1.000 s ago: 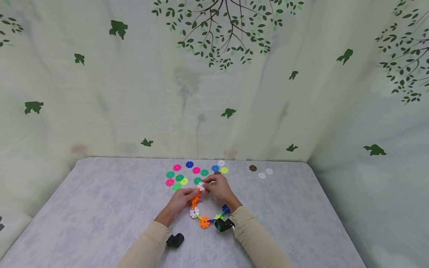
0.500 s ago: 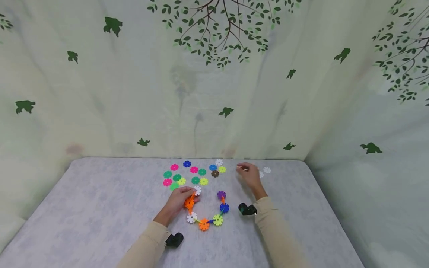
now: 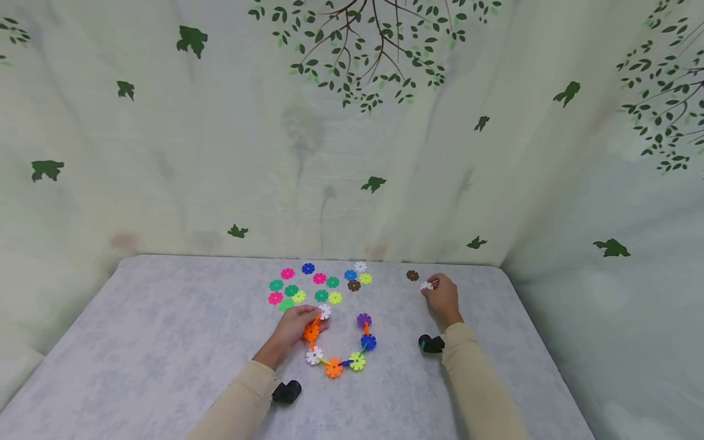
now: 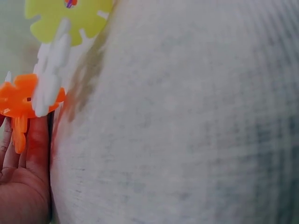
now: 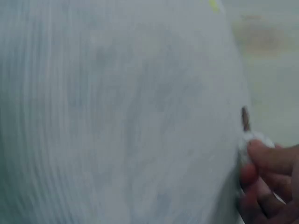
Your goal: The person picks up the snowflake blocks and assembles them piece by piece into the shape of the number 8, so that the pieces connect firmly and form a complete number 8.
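White plastic-looking disc with a notched rim [image 5: 261, 137]: pinched between thumb and fingers of the right hand [image 3: 443, 298], towards the far right corner of the table. Whether all the white at those fingertips in the head view is one disc or two cannot be told.

Curved chain of notched discs joined at their slots [image 3: 333, 367]: mid-table, gap towards the far edge. Its left arm is gripped by the left hand [image 3: 299, 322] at the bright orange discs [image 3: 311, 332]; a white end disc [image 3: 325, 311] stands just past the fingertips. The other end finishes in a purple disc [image 3: 364, 320].

Handling, as judged: very light, stiff, rather slippery; joints likely to twist or part if the chain is raised by one end. Best held by the rim, close to a slot.

Brown notched disc [image 3: 412, 275]: loose, near the right hand, close to the far edge.

Assorted loose discs, including pink [image 3: 275, 298], green [image 3: 321, 295] and yellow [image 3: 335, 297]: scattered between chain and far edge.

Table, covered in mottled grey cloth [image 3: 165, 342]: far edge against a pale leaf-printed curtain [image 3: 247, 153].
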